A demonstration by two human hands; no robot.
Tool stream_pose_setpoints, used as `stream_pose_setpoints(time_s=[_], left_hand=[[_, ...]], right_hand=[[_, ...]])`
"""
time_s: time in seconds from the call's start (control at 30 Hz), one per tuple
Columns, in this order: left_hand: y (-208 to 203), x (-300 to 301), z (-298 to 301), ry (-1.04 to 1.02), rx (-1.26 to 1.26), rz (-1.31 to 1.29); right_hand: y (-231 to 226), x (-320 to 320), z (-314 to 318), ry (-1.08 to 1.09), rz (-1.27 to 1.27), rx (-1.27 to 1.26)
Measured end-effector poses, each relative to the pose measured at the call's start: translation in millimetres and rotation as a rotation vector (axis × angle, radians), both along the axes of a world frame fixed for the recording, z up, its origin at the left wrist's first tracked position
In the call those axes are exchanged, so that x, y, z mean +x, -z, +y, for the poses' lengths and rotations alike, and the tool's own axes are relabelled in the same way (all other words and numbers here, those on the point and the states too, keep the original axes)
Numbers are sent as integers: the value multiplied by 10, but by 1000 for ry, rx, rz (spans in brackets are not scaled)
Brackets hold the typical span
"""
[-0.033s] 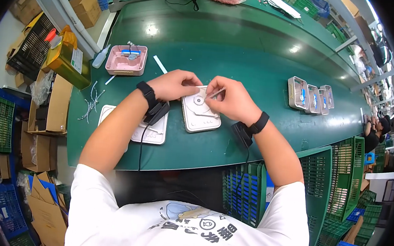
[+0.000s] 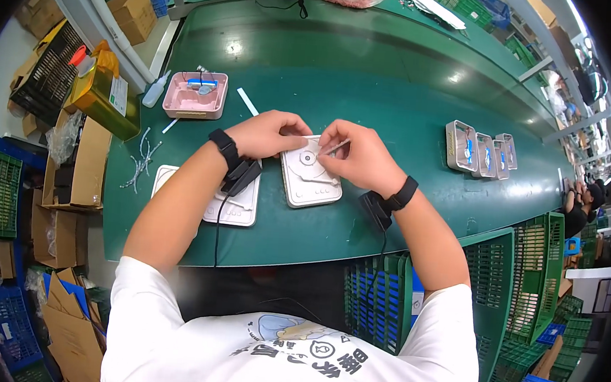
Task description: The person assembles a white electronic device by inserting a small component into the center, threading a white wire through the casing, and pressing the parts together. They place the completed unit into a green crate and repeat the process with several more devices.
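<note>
A white rounded-rectangular plastic housing piece [image 2: 311,190] with a round fitting near its far end lies on the green bench in front of me. My left hand [image 2: 270,132] grips its far left edge, thumb and fingers closed at the corner. Over its far right side, my right hand [image 2: 357,152] pinches a thin whitish strip [image 2: 338,147] between thumb and fingers. The strip's lower end is close to the round fitting; whether it touches is hidden by my fingers. A second white housing piece [image 2: 240,213] lies partly under my left forearm.
A pink open housing [image 2: 193,111] with a blue part and wires sits far left, near a small bottle [image 2: 156,90] and a yellow-green can [image 2: 104,100]. Loose wires [image 2: 139,167] lie below it. Several open housings [image 2: 461,147] stand at right. Green crates [image 2: 379,297] stand below the bench edge.
</note>
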State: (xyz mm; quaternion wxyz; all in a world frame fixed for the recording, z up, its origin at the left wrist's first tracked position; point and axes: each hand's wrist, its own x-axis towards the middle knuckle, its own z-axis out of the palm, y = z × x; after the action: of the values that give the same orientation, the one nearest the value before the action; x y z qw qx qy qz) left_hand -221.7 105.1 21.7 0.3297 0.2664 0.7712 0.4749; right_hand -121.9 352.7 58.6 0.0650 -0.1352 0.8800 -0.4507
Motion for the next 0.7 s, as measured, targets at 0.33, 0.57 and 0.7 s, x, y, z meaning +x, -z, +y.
stream_pose_setpoints(time_s=[0.33, 0.57, 0.7], left_hand=[[-96, 126, 15, 38, 240, 401], [-326, 143, -119, -1, -24, 478], [-321, 164, -156, 21, -107, 324]], right_hand=[[54, 73, -187, 138, 80, -65], [-30, 97, -126, -25, 266, 155], [-130, 165, -142, -76, 273, 377]])
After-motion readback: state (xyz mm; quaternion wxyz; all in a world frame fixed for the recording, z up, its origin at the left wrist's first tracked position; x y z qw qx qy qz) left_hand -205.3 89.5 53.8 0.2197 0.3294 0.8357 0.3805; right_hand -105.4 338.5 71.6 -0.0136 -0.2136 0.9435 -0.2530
